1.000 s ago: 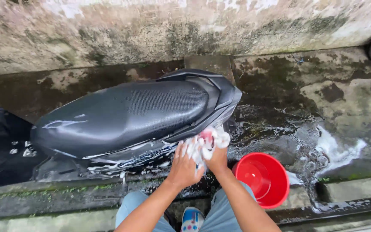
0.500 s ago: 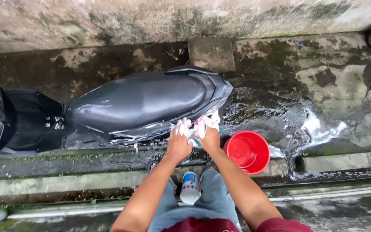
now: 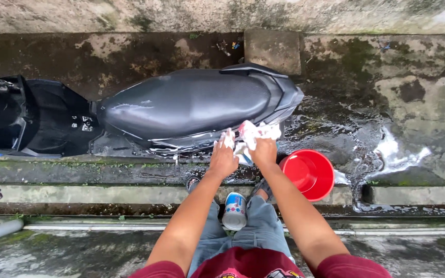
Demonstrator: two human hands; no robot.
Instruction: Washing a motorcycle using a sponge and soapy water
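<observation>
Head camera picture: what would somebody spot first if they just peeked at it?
Probably the black scooter parked across the wet concrete, streaked with suds. Then the bright red bucket on the ground at the right. Between them, the left hand and right hand are foamy, the right one gripping a soapy cloth by the scooter's side.

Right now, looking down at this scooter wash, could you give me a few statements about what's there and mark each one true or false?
1. Both hands are at the scooter's rear side panel. True.
2. The right hand holds a dry blue brush. False: it grips a soapy white cloth.
3. The bucket is red and stands to the right of the hands. True.
4. The scooter seat is bright yellow. False: it is black.
5. A can stands between the person's legs. True.
</observation>
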